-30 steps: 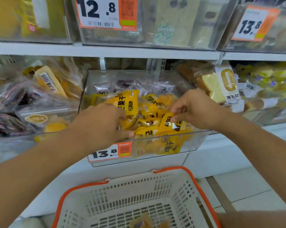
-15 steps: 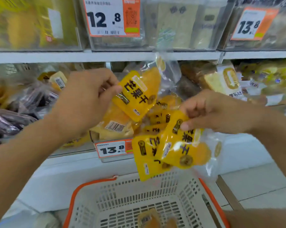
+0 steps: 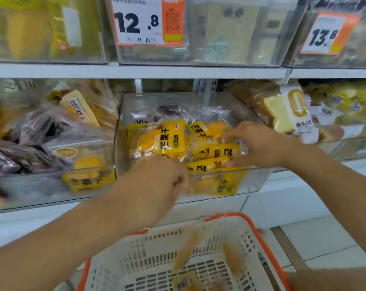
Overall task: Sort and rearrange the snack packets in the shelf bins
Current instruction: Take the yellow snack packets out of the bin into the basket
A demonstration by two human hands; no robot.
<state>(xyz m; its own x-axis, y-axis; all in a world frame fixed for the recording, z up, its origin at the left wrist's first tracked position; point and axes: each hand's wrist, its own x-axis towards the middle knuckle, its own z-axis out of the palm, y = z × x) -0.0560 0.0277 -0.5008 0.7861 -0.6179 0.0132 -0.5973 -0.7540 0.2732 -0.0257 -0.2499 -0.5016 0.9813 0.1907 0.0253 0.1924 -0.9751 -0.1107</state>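
Head view: left hand (image 3: 156,185) blurred, its grip unclear

1. Middle bin (image 3: 259,181) open on top; yellow packets (image 3: 169,137) fill the front, purple packets (image 3: 177,112) the back.
2. Upper shelf edge (image 3: 135,71) caps headroom above the bin.
3. Clear side wall (image 3: 118,131) blocks passage to the left bin (image 3: 30,192).
4. Basket (image 3: 262,234) sits below the bin front, open top.
5. Both hands, left hand (image 3: 156,185) and right hand (image 3: 259,143), occupy the bin front.

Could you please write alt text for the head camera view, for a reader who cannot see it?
Both hands reach into a clear shelf bin of yellow snack packets: the right hand grips packets, and the left hand is curled at the bin's front edge. A white basket with orange rim sits below.
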